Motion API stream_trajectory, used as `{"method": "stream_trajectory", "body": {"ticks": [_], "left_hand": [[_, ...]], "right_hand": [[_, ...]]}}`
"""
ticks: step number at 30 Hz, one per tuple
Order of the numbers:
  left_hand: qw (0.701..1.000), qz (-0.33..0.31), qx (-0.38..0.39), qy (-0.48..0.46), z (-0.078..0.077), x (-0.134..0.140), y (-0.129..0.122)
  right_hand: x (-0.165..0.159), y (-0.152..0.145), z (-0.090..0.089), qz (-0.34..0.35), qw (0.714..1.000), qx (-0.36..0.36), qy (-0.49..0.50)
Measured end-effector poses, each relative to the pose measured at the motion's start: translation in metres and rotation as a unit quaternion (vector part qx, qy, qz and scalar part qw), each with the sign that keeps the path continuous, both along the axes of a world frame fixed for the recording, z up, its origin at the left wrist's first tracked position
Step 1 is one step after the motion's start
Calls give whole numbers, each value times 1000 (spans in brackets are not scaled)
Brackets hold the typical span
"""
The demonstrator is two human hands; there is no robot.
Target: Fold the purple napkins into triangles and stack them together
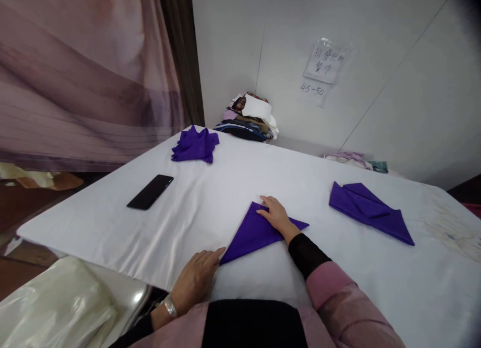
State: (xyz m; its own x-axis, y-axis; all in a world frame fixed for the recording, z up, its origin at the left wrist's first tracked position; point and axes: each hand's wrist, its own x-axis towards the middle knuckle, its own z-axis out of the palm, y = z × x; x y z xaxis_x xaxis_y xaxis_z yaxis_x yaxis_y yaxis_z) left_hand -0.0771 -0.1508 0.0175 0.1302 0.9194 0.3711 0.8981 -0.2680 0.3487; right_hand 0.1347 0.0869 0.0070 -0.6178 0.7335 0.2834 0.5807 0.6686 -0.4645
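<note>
Here, right hand (276,215) palm-down on purple cloth (248,236), fingers parted; left hand (196,274) lower (grip unclear).

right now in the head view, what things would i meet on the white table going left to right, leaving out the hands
Black phone, bunched purple cloth, purple cloth triangle, folded purple cloth.

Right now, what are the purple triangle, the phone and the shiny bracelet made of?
The purple triangle looks like matte cloth, thin with folded edges. The phone seems glass or plastic: its black face is smooth. The bracelet is probably polished metal; it gleams silver.
</note>
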Motion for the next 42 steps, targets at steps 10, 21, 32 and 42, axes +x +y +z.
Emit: {"method": "stream_trajectory", "body": {"ticks": [10, 21, 32, 42], "left_hand": [[995, -64, -72, 16, 35, 62, 100], [987, -13, -121, 105, -12, 80, 137], [989, -11, -94, 117, -21, 77, 137], [987, -10, -96, 125, -19, 78, 137]], "right_hand": [[-1, -3, 5, -5, 1000, 14, -8], [-4, -5, 3, -16, 998, 51, -23], [55, 28, 4, -23, 995, 69, -65], [86, 58, 9, -117, 980, -90, 131]]}}
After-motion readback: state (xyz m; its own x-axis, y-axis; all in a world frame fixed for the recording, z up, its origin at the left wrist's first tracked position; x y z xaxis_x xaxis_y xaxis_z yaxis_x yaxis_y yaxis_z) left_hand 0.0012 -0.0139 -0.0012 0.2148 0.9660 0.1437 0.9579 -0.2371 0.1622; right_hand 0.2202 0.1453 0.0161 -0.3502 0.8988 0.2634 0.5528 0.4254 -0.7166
